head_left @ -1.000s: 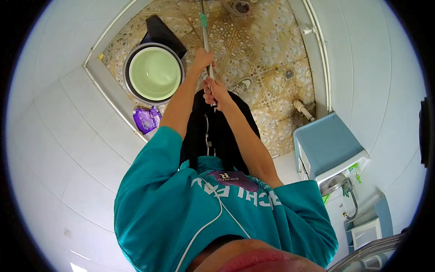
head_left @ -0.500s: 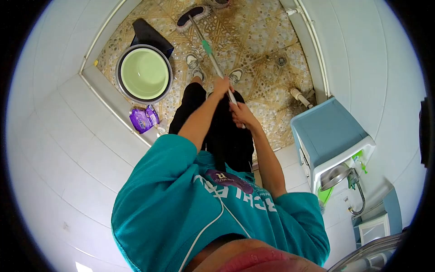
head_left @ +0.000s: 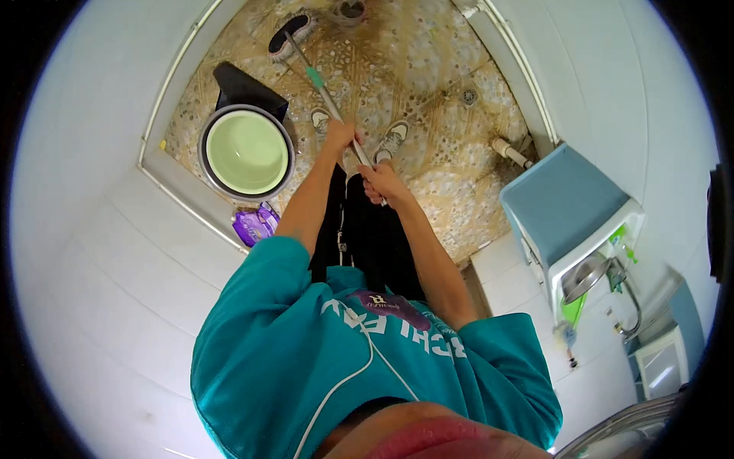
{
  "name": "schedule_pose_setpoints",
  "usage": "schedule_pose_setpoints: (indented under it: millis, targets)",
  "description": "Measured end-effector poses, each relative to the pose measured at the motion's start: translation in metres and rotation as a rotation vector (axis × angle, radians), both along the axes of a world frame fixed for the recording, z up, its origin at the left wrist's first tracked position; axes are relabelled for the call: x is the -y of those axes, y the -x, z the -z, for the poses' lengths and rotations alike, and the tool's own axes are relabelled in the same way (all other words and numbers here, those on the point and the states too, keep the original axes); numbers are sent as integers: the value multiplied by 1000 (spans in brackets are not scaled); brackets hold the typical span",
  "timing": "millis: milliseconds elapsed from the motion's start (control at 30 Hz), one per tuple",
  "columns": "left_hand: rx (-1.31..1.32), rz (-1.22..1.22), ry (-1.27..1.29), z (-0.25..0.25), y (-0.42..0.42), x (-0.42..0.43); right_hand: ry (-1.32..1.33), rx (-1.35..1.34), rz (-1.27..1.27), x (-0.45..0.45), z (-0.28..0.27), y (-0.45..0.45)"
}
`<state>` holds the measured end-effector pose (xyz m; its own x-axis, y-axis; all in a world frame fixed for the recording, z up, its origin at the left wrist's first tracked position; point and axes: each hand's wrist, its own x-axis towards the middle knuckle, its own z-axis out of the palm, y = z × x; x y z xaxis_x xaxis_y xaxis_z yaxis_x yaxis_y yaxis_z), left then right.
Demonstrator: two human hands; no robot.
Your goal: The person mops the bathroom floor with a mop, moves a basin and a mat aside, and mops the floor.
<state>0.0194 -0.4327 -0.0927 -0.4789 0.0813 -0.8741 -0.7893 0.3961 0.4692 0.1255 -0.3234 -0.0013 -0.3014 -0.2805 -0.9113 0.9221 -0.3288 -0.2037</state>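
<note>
Both my hands are closed round the pale pole of a mop (head_left: pixel 329 101). My left hand (head_left: pixel 341 138) grips it higher up, toward the green collar. Lower down, by the pole's end and over my dark trousers, my right hand (head_left: pixel 382 184) holds it. The mop's dark head with a fluffy grey fringe (head_left: pixel 290 36) rests on the patterned stone floor (head_left: pixel 428 76), beyond my shoes. The pole slants from the upper left to the lower right.
At the left a pale green basin (head_left: pixel 246 151) sits in a grey tub, beside a black dustpan-like object (head_left: pixel 246 89) and a purple packet (head_left: pixel 256 224). A pipe (head_left: pixel 511 152), a blue-topped cabinet (head_left: pixel 566 203) and a metal sink (head_left: pixel 585 277) are at the right. A drain (head_left: pixel 469 97) lies in the floor.
The mop head, out of view a second ago, has come into view and now lies a little further left. Both hands have shifted left since half a second ago, still round the pole.
</note>
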Motion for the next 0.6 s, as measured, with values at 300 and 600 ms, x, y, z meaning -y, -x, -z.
schedule_pose_setpoints:
  millis: [300,600]
  targets:
    - [283,10,-252,24,-120,-76,-22,123,242,-71,-45,-111]
    - [253,258,-330,0,-133,-157,-115,96,450,-108,-61,-147]
